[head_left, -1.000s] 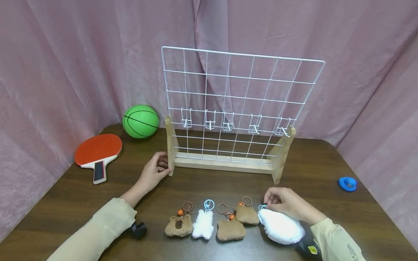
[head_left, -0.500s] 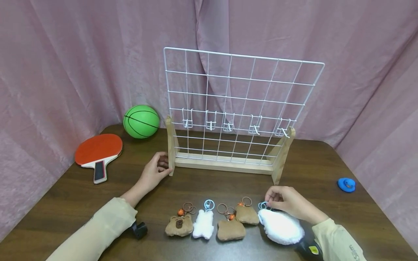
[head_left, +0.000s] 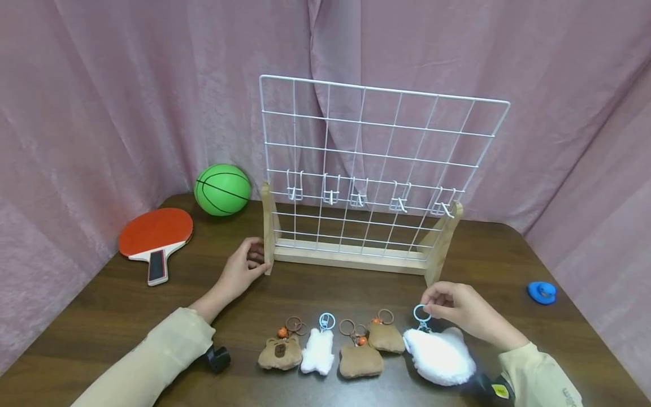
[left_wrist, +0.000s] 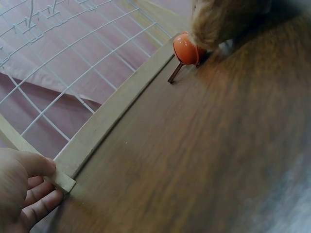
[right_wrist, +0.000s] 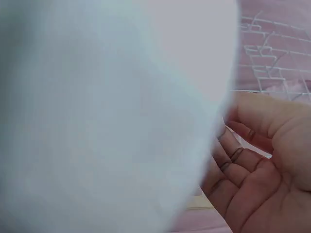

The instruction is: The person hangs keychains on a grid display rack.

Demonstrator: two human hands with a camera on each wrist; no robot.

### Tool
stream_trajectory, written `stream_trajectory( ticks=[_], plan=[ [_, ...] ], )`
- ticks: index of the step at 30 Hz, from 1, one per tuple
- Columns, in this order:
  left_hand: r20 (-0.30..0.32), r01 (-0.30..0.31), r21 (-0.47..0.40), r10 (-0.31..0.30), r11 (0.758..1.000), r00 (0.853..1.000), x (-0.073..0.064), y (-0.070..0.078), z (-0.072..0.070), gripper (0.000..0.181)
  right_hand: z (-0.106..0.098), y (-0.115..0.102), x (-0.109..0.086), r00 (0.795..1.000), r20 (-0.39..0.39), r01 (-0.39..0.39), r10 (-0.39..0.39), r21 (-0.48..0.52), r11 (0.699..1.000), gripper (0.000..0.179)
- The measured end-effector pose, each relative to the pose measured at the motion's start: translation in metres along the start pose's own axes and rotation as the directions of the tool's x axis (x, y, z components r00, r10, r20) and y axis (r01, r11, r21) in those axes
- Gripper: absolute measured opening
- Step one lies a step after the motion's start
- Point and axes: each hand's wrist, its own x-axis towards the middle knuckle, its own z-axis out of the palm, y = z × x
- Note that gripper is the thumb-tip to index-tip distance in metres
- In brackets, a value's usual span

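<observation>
My right hand [head_left: 463, 312] pinches the light-blue ring [head_left: 421, 312] of a white plush keychain [head_left: 441, 357], whose body hangs just below it. In the right wrist view the blurred plush [right_wrist: 112, 126] hides the fingertips of that hand [right_wrist: 262, 170]. At the left end of a white wire grid rack [head_left: 378, 151], my left hand [head_left: 243, 263] grips the foot of the wooden upright [head_left: 268, 234]. The left wrist view shows the thumb on the wooden foot [left_wrist: 63, 180] and the other fingers curled behind it. Several white hooks [head_left: 359, 199] hang in a row across the grid.
Before the rack lie a brown bear keychain [head_left: 280, 353], a small white plush keychain [head_left: 318, 351] and two more brown plush keychains [head_left: 361, 362]. A red paddle [head_left: 156, 233] and a green ball [head_left: 222, 190] are at left. A blue rubber duck [head_left: 542, 292] sits at right.
My right hand has risen slightly and moved right, pulling the light-blue ring up and tilting the white plush. The left hand stays on the wooden upright.
</observation>
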Motion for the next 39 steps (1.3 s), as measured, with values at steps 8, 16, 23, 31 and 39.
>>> stream_trajectory(
  ticks=[8,16,23,31,39],
  plan=[
    [-0.001,0.005,0.001,-0.005,1.000,1.000,0.000,-0.001,0.001,0.051,-0.012,-0.009,-0.003,0.998,-0.045,0.038,-0.038,-0.017,0.999,0.004],
    [0.007,0.003,0.006,-0.003,1.000,1.000,0.000,0.002,0.000,0.052,-0.023,-0.014,-0.006,0.994,-0.096,0.043,-0.047,-0.046,0.998,0.006],
    [0.004,0.013,0.010,-0.013,1.000,1.000,0.000,0.001,0.000,0.051,-0.033,-0.019,-0.003,0.992,-0.116,0.041,-0.048,-0.066,0.997,0.007],
    [0.002,0.014,0.007,-0.014,1.000,1.000,0.000,0.001,0.000,0.051,-0.040,-0.021,0.002,0.989,-0.137,0.050,-0.061,-0.083,0.995,0.006],
    [0.006,0.023,0.009,-0.023,1.000,1.000,0.000,0.001,0.000,0.051,-0.048,-0.023,0.008,0.980,-0.186,0.051,-0.071,-0.110,0.993,0.006]
  ],
)
